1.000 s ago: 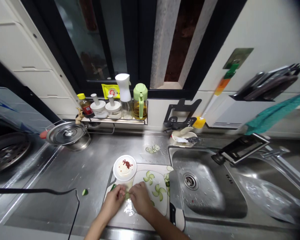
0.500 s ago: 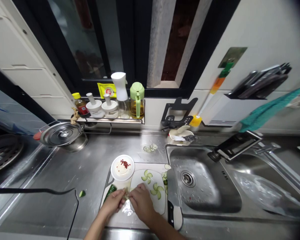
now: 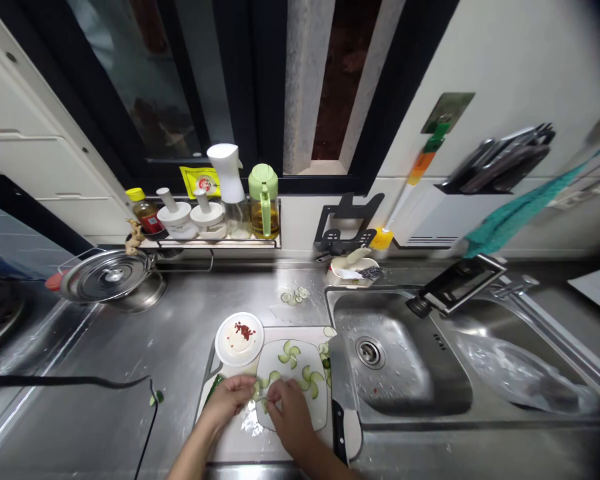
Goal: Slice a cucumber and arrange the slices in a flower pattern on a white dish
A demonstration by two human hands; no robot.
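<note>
Over the left side of the white, dark-rimmed plate [image 3: 321, 420], my left hand [image 3: 230, 402] pinches thin cucumber slices [image 3: 257, 391] at its fingertips. My right hand [image 3: 291, 412] is above the plate, thumb and fingers closed round a small cucumber slice [image 3: 265, 406] that they partly cover. Fan-shaped groups of pale green slices [image 3: 310, 380] lie on the plate. Under it is a white cutting board [image 3: 245, 443]. A dark green cucumber piece [image 3: 214, 387] lies beside my left hand, mostly hidden by it. A round white dish [image 3: 220, 350] holds white food topped with red bits.
A knife with a black handle [image 3: 339, 430] lies at the board's right edge, near the sink [image 3: 410, 400]. More slices [image 3: 295, 295] lie on the counter behind. At left are a cucumber end [image 3: 157, 398], a black cable [image 3: 80, 382] and a lidded pot [image 3: 143, 293].
My right hand has moved slightly away from my left, over the plate. More slices now show on the plate's left part, between the hands. The camera view has shifted a little.
</note>
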